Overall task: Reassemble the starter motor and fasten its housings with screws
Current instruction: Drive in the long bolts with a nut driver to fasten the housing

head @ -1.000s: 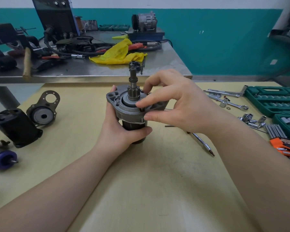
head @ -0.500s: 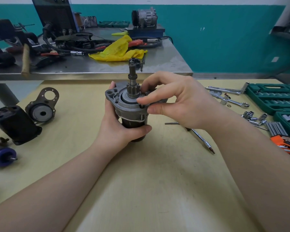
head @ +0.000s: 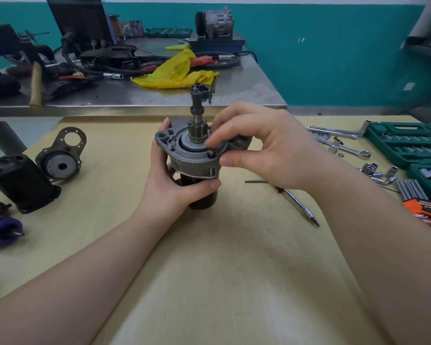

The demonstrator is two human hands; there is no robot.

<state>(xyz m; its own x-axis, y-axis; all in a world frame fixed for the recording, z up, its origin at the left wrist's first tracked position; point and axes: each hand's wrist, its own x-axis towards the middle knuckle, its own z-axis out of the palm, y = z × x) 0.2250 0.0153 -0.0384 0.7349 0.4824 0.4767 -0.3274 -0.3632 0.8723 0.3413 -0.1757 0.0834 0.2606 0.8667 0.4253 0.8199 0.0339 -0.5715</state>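
head view: right hand [head: 266,148] fingers [head: 218,140] pinch screw [head: 210,153] atop starter motor [head: 192,160].

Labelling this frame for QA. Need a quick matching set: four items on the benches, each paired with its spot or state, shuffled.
Things:
1. starter motor
2. yellow cloth
3. screwdriver
4. end plate

Places or states:
A. lying on the steel table at the back
B. held upright in the left hand
C. lying on the wooden table by the right wrist
D. on the wooden table, far left, beside the black housing

Pairs: 1-B, 2-A, 3-C, 4-D
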